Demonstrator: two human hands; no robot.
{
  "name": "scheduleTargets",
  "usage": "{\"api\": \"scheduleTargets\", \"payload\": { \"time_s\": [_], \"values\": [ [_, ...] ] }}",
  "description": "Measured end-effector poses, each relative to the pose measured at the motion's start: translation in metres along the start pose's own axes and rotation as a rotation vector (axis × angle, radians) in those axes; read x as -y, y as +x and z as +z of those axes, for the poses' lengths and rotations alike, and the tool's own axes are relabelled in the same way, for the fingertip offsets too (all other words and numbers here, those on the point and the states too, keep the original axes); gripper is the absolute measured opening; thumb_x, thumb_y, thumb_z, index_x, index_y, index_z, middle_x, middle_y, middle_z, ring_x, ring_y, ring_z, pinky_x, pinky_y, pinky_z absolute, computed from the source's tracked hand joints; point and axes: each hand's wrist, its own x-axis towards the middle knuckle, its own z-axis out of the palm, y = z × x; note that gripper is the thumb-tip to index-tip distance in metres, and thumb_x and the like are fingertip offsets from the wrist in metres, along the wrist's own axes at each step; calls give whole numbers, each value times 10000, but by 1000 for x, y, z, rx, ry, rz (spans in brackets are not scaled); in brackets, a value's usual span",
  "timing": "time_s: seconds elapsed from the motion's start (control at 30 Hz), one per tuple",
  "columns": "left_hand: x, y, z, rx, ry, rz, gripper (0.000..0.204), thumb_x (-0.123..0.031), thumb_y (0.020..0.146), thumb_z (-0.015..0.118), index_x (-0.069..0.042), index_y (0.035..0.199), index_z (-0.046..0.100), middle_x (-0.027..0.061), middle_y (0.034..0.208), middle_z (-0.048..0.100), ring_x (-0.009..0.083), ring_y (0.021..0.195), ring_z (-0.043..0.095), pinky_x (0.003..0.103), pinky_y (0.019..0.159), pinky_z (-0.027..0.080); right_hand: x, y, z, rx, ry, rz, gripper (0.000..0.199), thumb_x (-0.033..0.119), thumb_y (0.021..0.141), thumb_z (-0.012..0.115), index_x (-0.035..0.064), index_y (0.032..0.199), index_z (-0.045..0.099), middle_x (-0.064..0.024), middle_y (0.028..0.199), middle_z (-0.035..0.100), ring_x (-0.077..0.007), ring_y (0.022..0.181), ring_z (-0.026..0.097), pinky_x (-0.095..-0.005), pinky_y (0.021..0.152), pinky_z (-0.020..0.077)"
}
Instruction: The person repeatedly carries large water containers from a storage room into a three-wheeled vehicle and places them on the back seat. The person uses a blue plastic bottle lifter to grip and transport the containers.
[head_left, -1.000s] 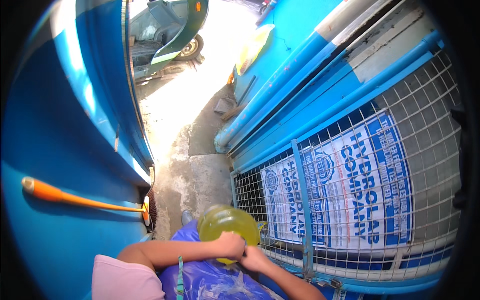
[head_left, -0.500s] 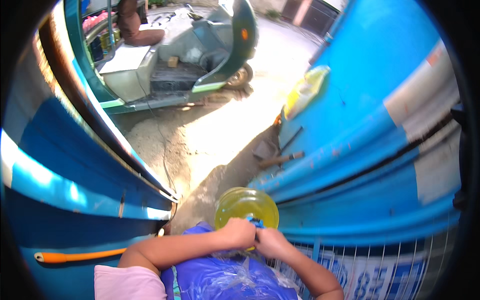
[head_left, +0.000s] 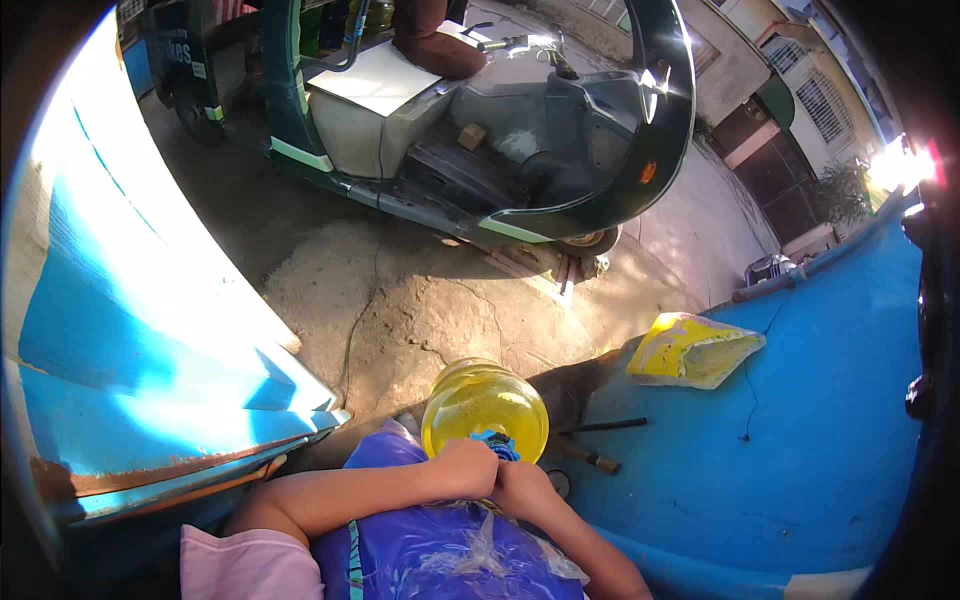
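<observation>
Carrying the yellow-tinted jug (head_left: 470,395) two-handed, by the look of it, just in front of the body. Left hand (head_left: 466,466) and right hand (head_left: 522,490) sit close together at the jug's near side, fingers curled in tight by the blue-topped neck (head_left: 497,445); exactly what they grip there is hidden. Jug's round body lies beyond them, over the ground, just past the purple-blue covering (head_left: 430,550) at the person's front.

Doing it well, in my judgement: share the weight evenly, keep both wrists firm, hold the jug near the body so it swings little. Short steps would suit; the ground ahead (head_left: 420,300) looks rough, and a dark cable (head_left: 350,350) crosses it at left. Wide clearance from the blue wall (head_left: 820,440) at right, and from the dark stick (head_left: 615,424) by it, seems wise.

Against half a second ago: grip looks the same, but the surroundings shift. The green three-wheeler (head_left: 590,225) now spans much of the far side, more of it showing. The yellow sack (head_left: 695,350) sits nearer at right; the wire mesh at near right is out of view.
</observation>
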Motion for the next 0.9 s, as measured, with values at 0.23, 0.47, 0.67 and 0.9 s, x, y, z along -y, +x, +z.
{"api": "scheduleTargets", "payload": {
  "time_s": [0.23, 0.47, 0.67, 0.9],
  "values": [
    [70, 67, -113, -255, -8, -137, 204, -169, 711, 583, -36, 787, 717, 183, 806, 696, 341, 764, 684, 455, 689, 531, 7, 139, -106, -49, -104, -198, 313, 283, 864, 539, 25, 1007, 644, -233, 868, 672, -409, 824, 649, -499, 738, 513],
    [196, 140, -188, -465, -285, -370, 226, -129, 745, 550, 13, 812, 713, 234, 815, 680, 360, 807, 682, 447, 742, 530, 34, 334, -196, 131, -378, -437, 267, 241, 862, 534, 37, 961, 674, -237, 904, 675, -395, 844, 663, -487, 754, 526],
    [282, 131, -258, -534, -432, -591, 227, -161, 723, 601, 19, 808, 711, 230, 834, 685, 353, 830, 683, 419, 733, 536, 120, 458, -250, 351, -542, -557, 283, 247, 873, 542, 38, 1019, 664, -238, 960, 671, -410, 892, 656, -486, 799, 517],
    [392, 63, -335, -663, -524, -666, 178, -130, 690, 587, -22, 749, 715, 217, 808, 681, 357, 786, 672, 424, 716, 526, 276, 545, -278, 427, -764, -740, 282, 245, 816, 574, 63, 1011, 666, -202, 904, 681, -397, 839, 656, -480, 746, 515]
  ]
}}
